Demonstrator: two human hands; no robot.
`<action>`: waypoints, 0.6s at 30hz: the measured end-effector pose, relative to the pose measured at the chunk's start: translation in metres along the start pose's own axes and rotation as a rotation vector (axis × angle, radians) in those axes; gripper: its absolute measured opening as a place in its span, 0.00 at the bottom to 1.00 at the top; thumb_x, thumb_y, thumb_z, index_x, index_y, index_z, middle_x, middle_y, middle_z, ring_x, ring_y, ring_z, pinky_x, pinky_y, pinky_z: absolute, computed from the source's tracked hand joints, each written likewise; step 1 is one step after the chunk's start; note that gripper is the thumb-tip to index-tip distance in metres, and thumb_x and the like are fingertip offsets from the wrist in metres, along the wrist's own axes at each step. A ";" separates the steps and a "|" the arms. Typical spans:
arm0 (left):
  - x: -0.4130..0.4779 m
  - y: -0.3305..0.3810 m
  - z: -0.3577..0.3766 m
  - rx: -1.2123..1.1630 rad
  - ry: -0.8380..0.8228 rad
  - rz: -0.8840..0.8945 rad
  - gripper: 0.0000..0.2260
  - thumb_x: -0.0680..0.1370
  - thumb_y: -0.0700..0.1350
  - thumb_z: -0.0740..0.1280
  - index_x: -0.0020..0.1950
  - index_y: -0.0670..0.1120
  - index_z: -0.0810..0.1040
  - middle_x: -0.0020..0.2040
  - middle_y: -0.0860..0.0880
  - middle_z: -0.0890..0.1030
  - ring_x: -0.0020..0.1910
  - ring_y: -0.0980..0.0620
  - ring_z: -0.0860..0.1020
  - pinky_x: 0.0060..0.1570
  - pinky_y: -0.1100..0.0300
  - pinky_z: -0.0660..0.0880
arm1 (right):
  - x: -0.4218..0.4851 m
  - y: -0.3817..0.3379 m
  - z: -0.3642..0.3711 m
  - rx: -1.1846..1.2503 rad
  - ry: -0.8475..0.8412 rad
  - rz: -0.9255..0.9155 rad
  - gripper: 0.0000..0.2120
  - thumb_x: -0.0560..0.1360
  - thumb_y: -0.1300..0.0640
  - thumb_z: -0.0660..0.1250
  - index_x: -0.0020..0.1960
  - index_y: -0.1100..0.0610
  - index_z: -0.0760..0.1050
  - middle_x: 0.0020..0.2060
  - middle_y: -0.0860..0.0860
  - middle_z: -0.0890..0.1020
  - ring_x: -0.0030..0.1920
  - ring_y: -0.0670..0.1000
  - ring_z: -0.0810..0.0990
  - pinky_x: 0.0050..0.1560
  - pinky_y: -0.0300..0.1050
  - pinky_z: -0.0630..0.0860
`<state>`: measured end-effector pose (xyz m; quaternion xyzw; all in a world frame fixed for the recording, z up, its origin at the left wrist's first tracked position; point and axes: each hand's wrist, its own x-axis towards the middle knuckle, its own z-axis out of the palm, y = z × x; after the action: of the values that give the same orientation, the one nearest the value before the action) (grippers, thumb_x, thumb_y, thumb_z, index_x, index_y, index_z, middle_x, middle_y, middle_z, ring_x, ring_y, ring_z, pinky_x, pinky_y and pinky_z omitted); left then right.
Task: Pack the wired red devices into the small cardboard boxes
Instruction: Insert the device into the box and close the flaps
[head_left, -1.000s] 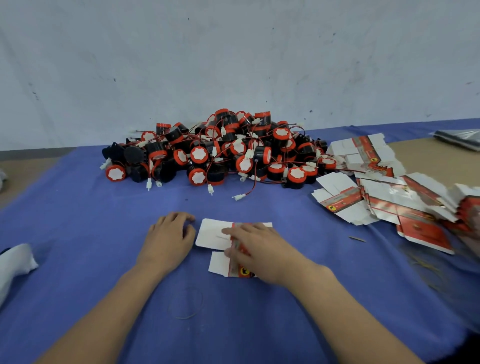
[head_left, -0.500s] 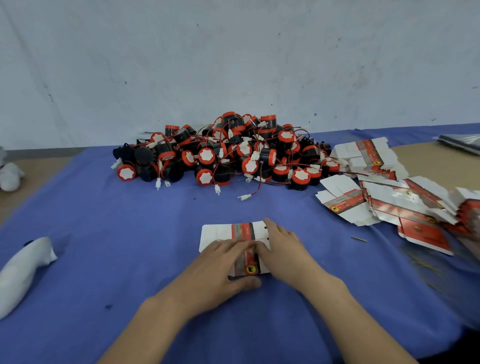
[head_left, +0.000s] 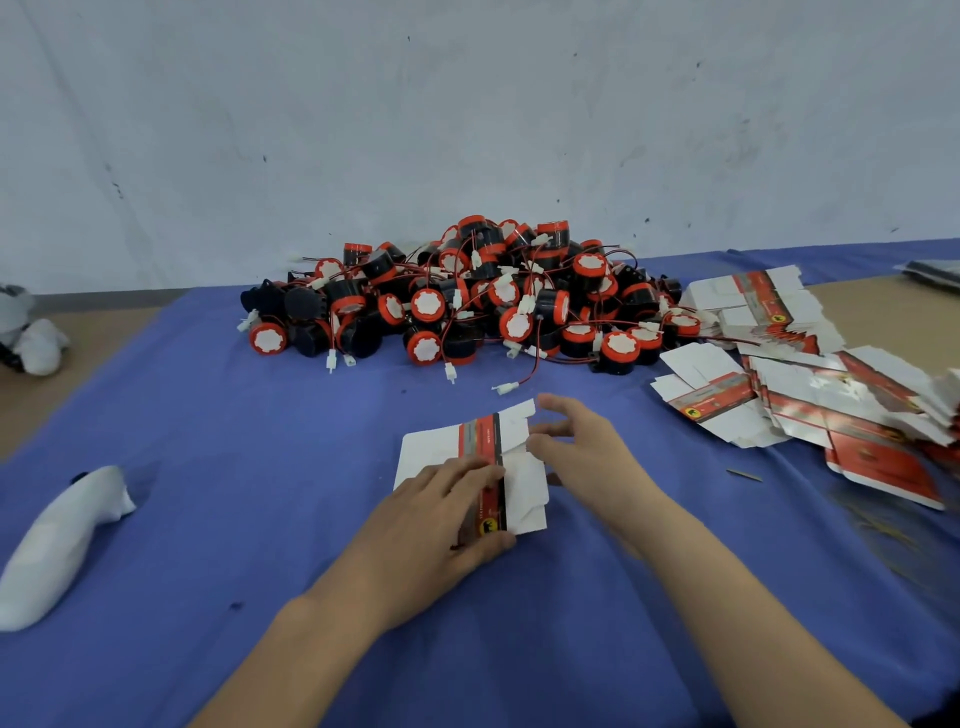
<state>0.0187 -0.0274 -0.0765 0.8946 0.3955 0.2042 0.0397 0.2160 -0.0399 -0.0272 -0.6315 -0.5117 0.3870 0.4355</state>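
Grip wide on both sides: left hand flat, pressing down on the flat box; right hand spread, touching its white flap. Box lying unfolded, mid-table. Behind, well apart, a big pile of red devices with wires. Off right, more flat boxes.

Wired red-and-black devices heaped at far centre, wires tangled. One flat white, red-striped box blank lies before me; more blanks stacked right.
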 end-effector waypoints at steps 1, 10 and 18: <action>0.000 -0.001 0.001 0.002 -0.003 -0.002 0.29 0.77 0.70 0.55 0.76 0.61 0.59 0.75 0.65 0.61 0.71 0.62 0.61 0.61 0.69 0.60 | 0.001 0.000 0.003 -0.014 0.000 0.009 0.24 0.81 0.58 0.64 0.75 0.51 0.66 0.55 0.49 0.80 0.56 0.53 0.81 0.62 0.54 0.79; 0.002 -0.006 0.004 -0.056 -0.042 -0.027 0.31 0.75 0.69 0.61 0.76 0.63 0.57 0.73 0.67 0.60 0.69 0.64 0.61 0.61 0.70 0.59 | 0.008 0.004 0.003 0.057 -0.001 0.119 0.13 0.78 0.54 0.66 0.62 0.55 0.79 0.49 0.46 0.85 0.57 0.54 0.82 0.65 0.55 0.76; 0.001 -0.005 0.001 -0.031 -0.036 0.010 0.30 0.77 0.68 0.61 0.76 0.61 0.60 0.73 0.65 0.63 0.70 0.63 0.60 0.59 0.74 0.57 | 0.007 0.003 0.006 0.002 0.049 0.052 0.07 0.79 0.54 0.68 0.57 0.51 0.79 0.52 0.49 0.83 0.50 0.48 0.82 0.48 0.43 0.79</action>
<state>0.0157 -0.0234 -0.0781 0.8994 0.3871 0.1942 0.0598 0.2126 -0.0321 -0.0329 -0.6534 -0.4840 0.3830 0.4382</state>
